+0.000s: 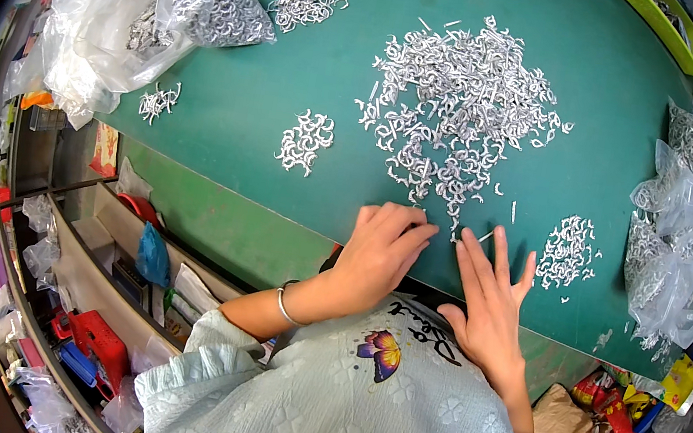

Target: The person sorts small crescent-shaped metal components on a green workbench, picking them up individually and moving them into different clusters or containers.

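Observation:
A large heap of small silvery curved metal pieces lies on the green tabletop, trailing toward me in a narrow strand. At the near end of that strand, my left hand is curled with its fingertips drawn together on the table. Whatever it may be pinching is too small to make out. My right hand rests beside it, fingers stretched and spread, with nothing in its grasp. A thin straight piece lies between two of its fingertips. Another straight piece sits just beyond them.
Smaller piles lie to the left, far left and right. Clear bags of pieces stand at the table's left and right edges. A yellow-green tray is at the far right; a shelf stands below left.

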`<move>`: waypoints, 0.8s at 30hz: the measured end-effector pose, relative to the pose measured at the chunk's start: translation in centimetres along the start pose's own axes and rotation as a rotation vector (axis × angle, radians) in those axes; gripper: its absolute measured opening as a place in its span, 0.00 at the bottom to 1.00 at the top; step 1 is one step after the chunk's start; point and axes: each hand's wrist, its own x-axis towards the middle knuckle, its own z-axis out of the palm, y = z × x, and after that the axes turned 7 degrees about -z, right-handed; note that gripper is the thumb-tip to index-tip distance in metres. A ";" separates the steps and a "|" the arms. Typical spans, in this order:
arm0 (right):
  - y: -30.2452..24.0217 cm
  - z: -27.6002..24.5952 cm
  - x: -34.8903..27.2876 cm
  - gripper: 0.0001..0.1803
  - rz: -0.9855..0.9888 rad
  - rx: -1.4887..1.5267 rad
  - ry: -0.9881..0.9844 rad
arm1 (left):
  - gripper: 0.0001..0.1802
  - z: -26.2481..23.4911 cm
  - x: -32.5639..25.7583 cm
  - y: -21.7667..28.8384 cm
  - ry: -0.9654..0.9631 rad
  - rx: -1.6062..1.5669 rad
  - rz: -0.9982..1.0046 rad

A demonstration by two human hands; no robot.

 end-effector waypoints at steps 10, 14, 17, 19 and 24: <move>0.3 0.2 -0.6 0.45 -0.023 0.000 -0.029 | 0.23 -0.5 1.4 0.0 -0.013 0.097 0.002; 0.3 0.5 -0.9 0.47 0.005 0.016 -0.044 | 0.25 0.1 2.1 -0.2 -0.042 0.184 0.037; 0.6 0.6 -1.7 0.48 0.002 0.005 -0.031 | 0.23 -0.5 1.4 -0.3 -0.037 0.150 0.022; 0.6 0.6 -1.7 0.48 -0.005 -0.005 -0.022 | 0.20 -1.1 0.7 -0.3 -0.025 0.141 0.013; 0.0 1.1 -0.5 0.48 -0.076 0.033 -0.058 | 0.16 -0.7 -0.6 0.1 -0.079 0.002 0.004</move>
